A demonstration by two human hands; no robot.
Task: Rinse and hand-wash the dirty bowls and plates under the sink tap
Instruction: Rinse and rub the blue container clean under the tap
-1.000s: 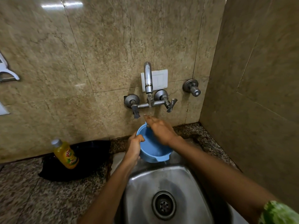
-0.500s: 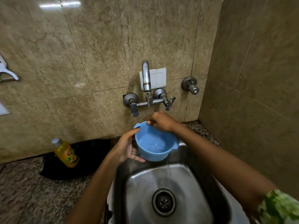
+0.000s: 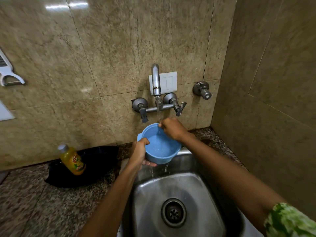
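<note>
Far left wall: white plastic holder (image 3: 9, 77) fixed to beige marble-look tiles; only partly in view.
Counter, left: speckled brown granite countertop (image 3: 25, 202). On it a black cloth or bag (image 3: 95, 166), crumpled, lying vs. the wall.
Bottle: yellow-orange plastic bottle w/ silver cap (image 3: 71, 159), leaning, in front of the black cloth and touching it.
Left hand (image 3: 139, 153): grips the near-left rim of the bowl, thumb hooked over the edge, fingers curled under the base.
Bowl: round light-blue plastic bowl w/ small lip handles (image 3: 160, 144), held above the back edge of the sink, tilted toward the camera, some water inside. Drips fall from its underside into the basin.
Tap: grey metal wall tap w/ curved spout & two lever handles (image 3: 156, 82), over a white wall plate (image 3: 168, 82). Thin stream runs down onto the bowl's far rim.
Right hand (image 3: 172, 128): fingers curled over the far rim right where the stream lands; knuckles up. Pinching the rim.
Sink: stainless steel basin w/ round drain (image 3: 196, 194), wet, below both forearms.
Right of tap: separate round metal valve knob (image 3: 202, 91) on the wall.
Far right: green patterned sleeve (image 3: 289, 221) at frame corner; side wall of same tile.
</note>
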